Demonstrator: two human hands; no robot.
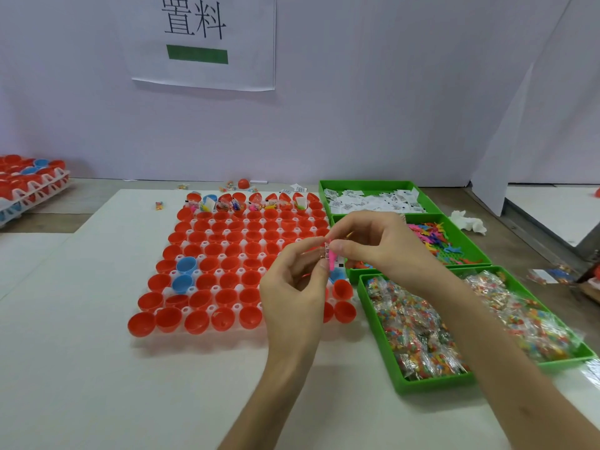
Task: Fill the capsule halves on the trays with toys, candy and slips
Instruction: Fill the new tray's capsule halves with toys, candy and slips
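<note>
Left hand point(292, 290) and right hand point(383, 245), both pinching pink toy point(331, 259) with slip point(327, 246), over red capsule halves point(227, 241)

Glossy plastic capsule halves point(224, 282), smooth green plastic bins point(380, 332), crinkly clear candy packets point(418, 332), matt paper slips point(367, 203).

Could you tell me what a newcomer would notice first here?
A white tray packed with red capsule halves, a few blue, fills the middle of the table. Over its right edge the left hand and right hand pinch a pink toy. Green bins of slips, toys and candy line the right.
</note>
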